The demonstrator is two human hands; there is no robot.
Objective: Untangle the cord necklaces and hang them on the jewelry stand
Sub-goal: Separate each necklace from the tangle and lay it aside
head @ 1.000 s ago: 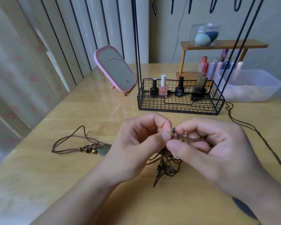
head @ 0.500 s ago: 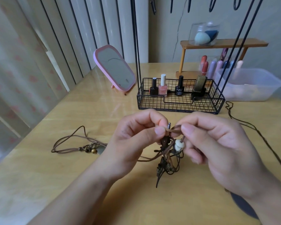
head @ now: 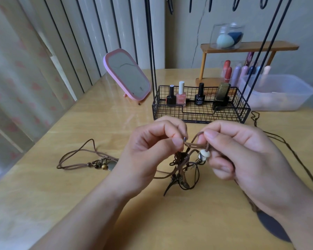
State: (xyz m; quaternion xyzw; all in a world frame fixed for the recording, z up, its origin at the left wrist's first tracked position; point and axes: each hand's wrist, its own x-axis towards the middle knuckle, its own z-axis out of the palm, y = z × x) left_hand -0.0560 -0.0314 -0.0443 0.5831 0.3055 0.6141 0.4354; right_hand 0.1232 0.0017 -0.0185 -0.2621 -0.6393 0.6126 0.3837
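Observation:
A knot of brown cord necklaces (head: 183, 168) hangs between my hands above the wooden table (head: 79, 186). My left hand (head: 152, 150) pinches a brown cord end with a small metal tip. My right hand (head: 242, 152) pinches a loop of the same cord just above a white bead (head: 204, 154). Dark pendants dangle below the knot. Another brown necklace (head: 83, 159) with beads lies flat on the table to the left. The black wire jewelry stand (head: 201, 112) sits behind my hands, its hooks at the top edge of the view.
Nail polish bottles (head: 181, 95) stand in the stand's basket. A pink mirror (head: 126, 74) leans at the back left. A clear plastic tub (head: 278, 92) and a wooden shelf (head: 248, 47) sit at the back right. A dark cord (head: 285, 147) trails along the table's right side.
My hands have drawn slightly apart and lifted, pulling a cord loop out of the knot. The white bead has come into view by my right fingers.

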